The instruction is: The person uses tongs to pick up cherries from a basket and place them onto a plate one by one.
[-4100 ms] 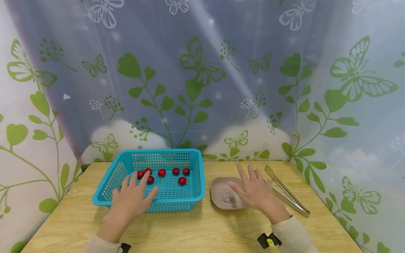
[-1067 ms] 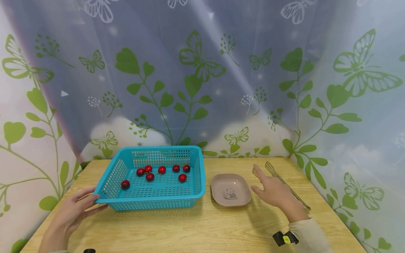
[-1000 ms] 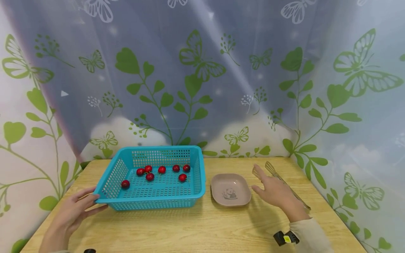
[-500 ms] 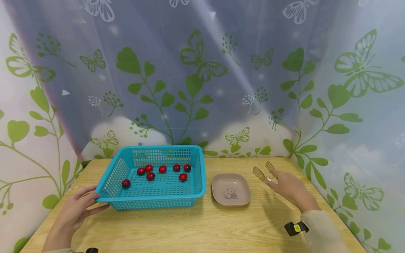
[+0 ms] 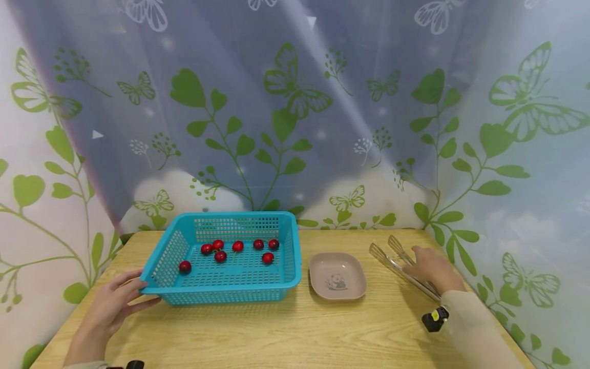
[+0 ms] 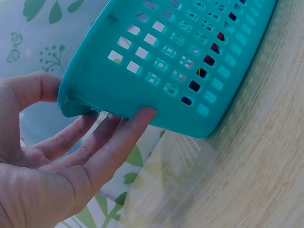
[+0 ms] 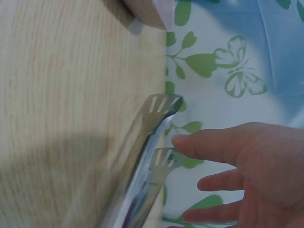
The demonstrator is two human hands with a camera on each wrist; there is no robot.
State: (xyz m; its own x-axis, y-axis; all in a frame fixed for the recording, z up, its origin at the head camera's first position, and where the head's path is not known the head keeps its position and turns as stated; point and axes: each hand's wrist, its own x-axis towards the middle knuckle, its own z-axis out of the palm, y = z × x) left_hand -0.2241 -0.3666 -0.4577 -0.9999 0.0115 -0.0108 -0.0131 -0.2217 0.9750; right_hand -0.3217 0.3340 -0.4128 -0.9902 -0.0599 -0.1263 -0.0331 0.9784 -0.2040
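Observation:
At the front left corner of a blue plastic basket (image 5: 221, 290), my left hand (image 5: 108, 307) grips the rim. The left wrist view shows its fingers (image 6: 116, 142) at the edge and against the outer wall. Several red cherries (image 5: 220, 257) lie inside the basket, some with stems. My right hand (image 5: 433, 269) is over metal tongs (image 5: 411, 278) lying on the right of the table, their slotted ends spread apart. In the right wrist view its fingers are extended beside the tongs, with a gap between them.
A square pinkish-beige dish (image 5: 323, 267) with a panda picture stands between basket and tongs. The wooden table (image 5: 286, 338) meets a curtain (image 5: 313, 154) with butterflies and leaves at the back and sides.
My left hand left its place above the basket and took hold of the front left corner. My right hand shifted right from the dish onto the far side of the tongs.

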